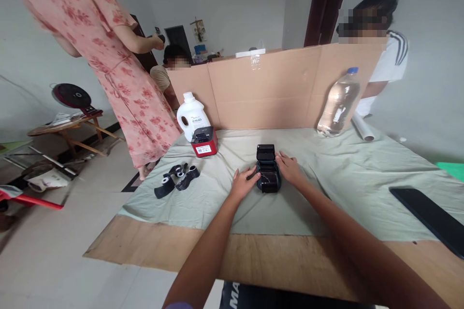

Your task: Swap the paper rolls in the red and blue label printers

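A small black portable printer [268,179] sits on the green cloth with its lid [266,152] tipped up at the far side. A glossy black sheet or roll shows in its front part. My left hand [243,183] grips the printer's left side, its thumb over the near edge and its fingers stretched forward. On the other side, my right hand [289,168] holds the printer near the lid's hinge, fingertips against the casing. Part of the printer's sides is hidden by my fingers. Several black rolls [177,177] with loose black strips lie to the left.
Behind stand a red and black box [204,142], a white jug [192,115], a cardboard screen [264,91] and a water bottle [339,104]. A black phone-like slab [427,215] lies right, a white tube [362,128] farther back. Other people are beyond the table.
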Action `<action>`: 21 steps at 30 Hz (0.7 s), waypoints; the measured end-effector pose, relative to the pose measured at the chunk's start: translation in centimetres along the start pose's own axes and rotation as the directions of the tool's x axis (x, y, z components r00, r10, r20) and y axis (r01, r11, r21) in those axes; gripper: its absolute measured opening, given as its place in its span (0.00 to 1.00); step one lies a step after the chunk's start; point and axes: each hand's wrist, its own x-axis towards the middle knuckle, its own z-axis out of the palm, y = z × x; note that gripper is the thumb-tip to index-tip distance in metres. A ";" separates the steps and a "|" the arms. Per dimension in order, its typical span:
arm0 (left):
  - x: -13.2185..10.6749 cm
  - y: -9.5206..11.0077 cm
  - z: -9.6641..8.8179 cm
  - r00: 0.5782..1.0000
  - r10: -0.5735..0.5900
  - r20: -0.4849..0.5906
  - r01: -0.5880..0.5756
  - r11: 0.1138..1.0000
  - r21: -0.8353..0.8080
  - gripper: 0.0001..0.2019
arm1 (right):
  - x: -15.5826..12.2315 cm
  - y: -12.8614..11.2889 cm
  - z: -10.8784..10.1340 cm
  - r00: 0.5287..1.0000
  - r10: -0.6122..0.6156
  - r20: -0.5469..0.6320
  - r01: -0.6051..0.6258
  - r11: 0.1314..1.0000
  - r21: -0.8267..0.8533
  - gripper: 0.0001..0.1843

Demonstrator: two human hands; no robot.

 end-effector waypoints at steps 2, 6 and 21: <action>0.0 0.0 0.1 1.000 0.002 -0.004 -0.002 1.000 0.009 0.22 | 0.8 -0.4 -1.2 0.998 -0.063 -0.021 0.062 0.997 -0.050 0.23; 0.0 -0.1 0.1 1.000 0.004 -0.011 -0.004 0.999 0.036 0.22 | 2.8 -2.2 -2.6 0.973 -0.054 0.224 0.101 0.975 -0.200 0.13; -0.2 0.7 0.0 0.999 -0.016 -0.047 0.019 0.998 0.064 0.24 | 6.0 -8.0 -6.1 0.952 -0.048 0.303 0.061 0.998 -0.034 0.12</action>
